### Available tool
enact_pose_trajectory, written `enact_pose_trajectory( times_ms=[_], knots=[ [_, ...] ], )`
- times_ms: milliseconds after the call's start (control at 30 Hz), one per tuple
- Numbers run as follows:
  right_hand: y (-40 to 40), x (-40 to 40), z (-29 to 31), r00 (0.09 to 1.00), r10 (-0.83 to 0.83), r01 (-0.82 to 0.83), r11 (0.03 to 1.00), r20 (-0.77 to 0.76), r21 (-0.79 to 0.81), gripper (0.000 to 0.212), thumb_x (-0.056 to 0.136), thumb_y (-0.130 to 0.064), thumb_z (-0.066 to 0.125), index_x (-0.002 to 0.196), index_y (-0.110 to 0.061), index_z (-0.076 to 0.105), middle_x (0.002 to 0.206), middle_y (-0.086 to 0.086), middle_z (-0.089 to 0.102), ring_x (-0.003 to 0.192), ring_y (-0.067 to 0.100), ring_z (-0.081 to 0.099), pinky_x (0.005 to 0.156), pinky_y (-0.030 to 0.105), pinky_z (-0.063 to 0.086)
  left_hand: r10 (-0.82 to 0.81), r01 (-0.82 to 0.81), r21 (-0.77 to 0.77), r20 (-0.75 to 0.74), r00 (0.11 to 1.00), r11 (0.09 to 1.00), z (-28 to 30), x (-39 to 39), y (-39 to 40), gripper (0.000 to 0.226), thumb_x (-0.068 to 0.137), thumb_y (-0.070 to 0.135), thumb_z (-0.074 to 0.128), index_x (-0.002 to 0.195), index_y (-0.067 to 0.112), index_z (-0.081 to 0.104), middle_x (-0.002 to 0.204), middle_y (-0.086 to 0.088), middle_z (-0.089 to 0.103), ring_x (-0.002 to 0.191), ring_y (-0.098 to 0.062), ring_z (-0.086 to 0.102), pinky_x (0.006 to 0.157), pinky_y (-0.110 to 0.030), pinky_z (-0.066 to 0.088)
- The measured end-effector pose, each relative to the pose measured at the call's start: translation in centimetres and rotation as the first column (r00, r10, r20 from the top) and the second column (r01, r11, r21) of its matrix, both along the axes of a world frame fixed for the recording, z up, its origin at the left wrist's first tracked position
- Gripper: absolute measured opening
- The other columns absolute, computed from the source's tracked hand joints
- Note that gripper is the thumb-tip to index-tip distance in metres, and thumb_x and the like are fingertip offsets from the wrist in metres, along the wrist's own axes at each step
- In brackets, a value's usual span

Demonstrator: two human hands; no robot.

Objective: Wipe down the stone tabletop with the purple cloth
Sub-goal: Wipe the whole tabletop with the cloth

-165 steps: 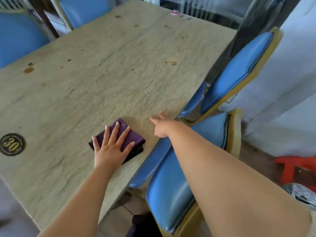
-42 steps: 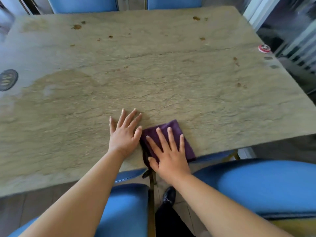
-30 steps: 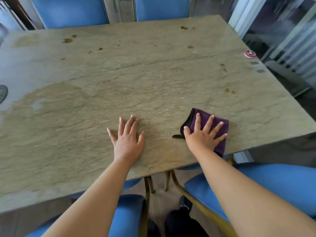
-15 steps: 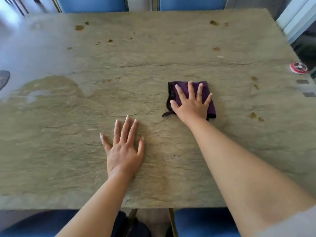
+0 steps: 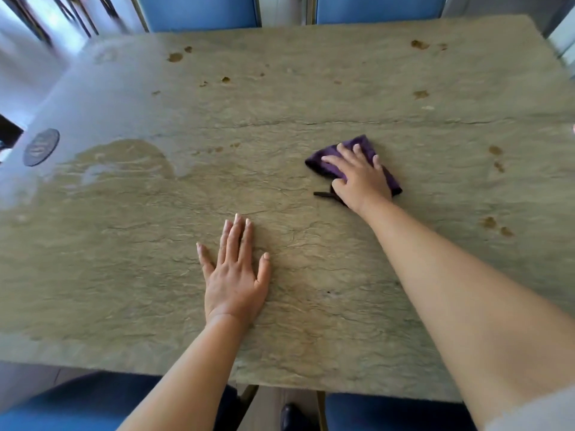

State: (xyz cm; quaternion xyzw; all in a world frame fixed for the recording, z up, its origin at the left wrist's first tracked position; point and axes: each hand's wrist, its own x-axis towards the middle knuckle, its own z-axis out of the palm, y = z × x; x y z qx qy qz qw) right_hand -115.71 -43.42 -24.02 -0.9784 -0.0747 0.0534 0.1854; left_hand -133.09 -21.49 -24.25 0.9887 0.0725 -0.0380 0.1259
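A person's right hand (image 5: 361,178) presses the folded purple cloth (image 5: 362,144) flat against the stone tabletop (image 5: 311,98), fingers straight and spread so the cloth lies wholly beneath them, its edge showing just beyond the fingertips. The left hand (image 5: 235,275) rests palm-down nearer the body, fingers extended and holding nothing, apparently as a brace. Brown stains (image 5: 494,223) remain beyond and right of the cloth.
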Motion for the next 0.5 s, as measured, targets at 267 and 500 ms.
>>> enact_pose_trajectory(
  times_ms=[267, 500],
  knots=[
    [9.4, -13.9, -0.1, 0.973, 0.224, -0.226, 0.973, 0.047, 0.043, 0.064, 0.087, -0.026, 0.048, 0.147, -0.032, 0.028, 0.161, -0.004, 0.009, 0.148, 0.018, -0.001, 0.119, 0.043, -0.007, 0.001, 0.005, -0.104, 0.058, 0.998, 0.995, -0.3, 0.1, 0.8, 0.075, 0.083, 0.054, 0.002, 0.154, 0.028, 0.008, 0.161, 0.015, -0.001, 0.145, 0.001, -0.010, 0.117, -0.051, -0.011],
    [-2.4, -20.7, 0.1, 0.912, 0.410, -0.410, 0.912, -0.019, 0.002, 0.068, 0.078, -0.023, 0.031, 0.144, -0.040, 0.033, 0.158, -0.014, 0.016, 0.147, 0.008, 0.005, 0.120, 0.038, 0.000, -0.037, 0.039, -0.115, 0.015, 0.999, 0.993, -0.3, -0.5, 0.7, 0.063, 0.093, 0.050, 0.011, 0.152, 0.031, 0.018, 0.162, 0.011, 0.001, 0.147, -0.004, -0.011, 0.116, -0.050, -0.016]
  ],
)
